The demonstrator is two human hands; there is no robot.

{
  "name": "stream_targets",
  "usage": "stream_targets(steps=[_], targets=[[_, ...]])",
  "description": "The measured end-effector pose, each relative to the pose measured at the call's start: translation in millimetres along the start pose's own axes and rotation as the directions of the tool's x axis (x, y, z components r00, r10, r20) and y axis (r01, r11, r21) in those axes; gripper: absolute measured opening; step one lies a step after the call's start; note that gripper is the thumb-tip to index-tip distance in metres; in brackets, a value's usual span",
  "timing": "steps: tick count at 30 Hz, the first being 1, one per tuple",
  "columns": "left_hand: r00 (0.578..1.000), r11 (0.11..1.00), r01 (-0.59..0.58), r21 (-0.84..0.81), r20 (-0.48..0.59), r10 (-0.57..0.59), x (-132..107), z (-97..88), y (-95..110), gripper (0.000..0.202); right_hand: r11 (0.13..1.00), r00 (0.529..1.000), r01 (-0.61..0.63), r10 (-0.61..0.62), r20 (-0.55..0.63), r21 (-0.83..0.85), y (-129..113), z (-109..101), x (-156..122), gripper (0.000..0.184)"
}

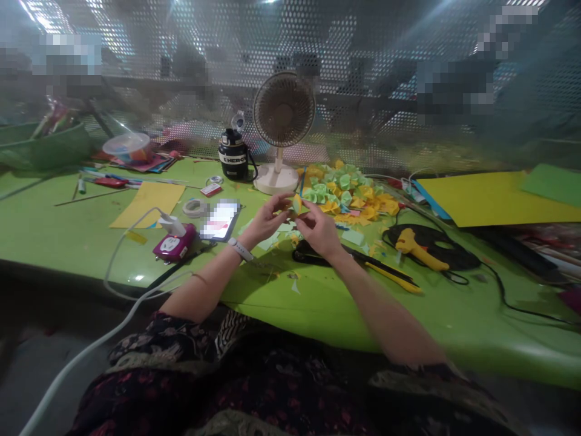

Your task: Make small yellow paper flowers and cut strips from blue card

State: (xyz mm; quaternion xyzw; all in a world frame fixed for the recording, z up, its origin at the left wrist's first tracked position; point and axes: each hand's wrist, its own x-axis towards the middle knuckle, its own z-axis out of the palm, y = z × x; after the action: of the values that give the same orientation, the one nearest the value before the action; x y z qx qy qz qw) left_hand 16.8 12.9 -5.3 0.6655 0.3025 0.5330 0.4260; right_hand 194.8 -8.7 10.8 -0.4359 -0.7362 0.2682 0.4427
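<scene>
Between my two hands, a small folded paper piece [297, 204], yellow and pale green, is held up over the table. My left hand [269, 218] has its fingers bent against the paper's left side. My right hand [321, 230] pinches it from the right, thumb and forefinger close together. Just beyond lies a heap of folded green and yellow paper flowers [347, 191]. Pale green paper pieces [353, 237] and yellow scraps lie around and under my hands. Partly covered by my right wrist is a black-handled tool [313, 254].
On the right lie a yellow-and-black cutter [394, 278], a yellow glue gun [420, 248] with its cord, and yellow sheets [490, 197]. Behind stand a fan [284, 112] and black bottle [233, 157]. Leftward are a phone [220, 220], tape roll [195, 208] and purple power socket [175, 245].
</scene>
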Motion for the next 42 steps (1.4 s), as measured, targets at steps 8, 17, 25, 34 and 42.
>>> stream_targets(steps=[8, 17, 25, 34, 42], targets=[[0.994, 0.997, -0.045, 0.059, 0.097, 0.039, 2, -1.5, -3, 0.034, 0.998, 0.996, 0.004, 0.001, -0.094, 0.058, 0, -15, 6, 0.054], [0.985, 0.998, -0.059, 0.010, 0.161, 0.057, 2, -4.6, -5, 0.034, 0.995, 1.000, -0.001, 0.004, -0.029, 0.104, 1, -19, 9, 0.048], [0.986, 1.000, -0.022, -0.007, 0.163, 0.023, 1, -5.7, 0, 0.037, 0.983, 1.000, -0.016, 0.015, 0.008, 0.184, 5, -18, 11, 0.051], [0.987, 0.999, 0.010, -0.031, 0.162, -0.005, 1, -6.1, -1, 0.038, 0.990, 1.000, -0.015, 0.015, 0.001, 0.137, 5, -18, 10, 0.049], [0.984, 0.996, 0.057, -0.073, 0.172, -0.044, 1, -6.3, -1, 0.040, 0.991, 1.000, -0.010, 0.012, -0.014, 0.133, 6, -14, 9, 0.049]])
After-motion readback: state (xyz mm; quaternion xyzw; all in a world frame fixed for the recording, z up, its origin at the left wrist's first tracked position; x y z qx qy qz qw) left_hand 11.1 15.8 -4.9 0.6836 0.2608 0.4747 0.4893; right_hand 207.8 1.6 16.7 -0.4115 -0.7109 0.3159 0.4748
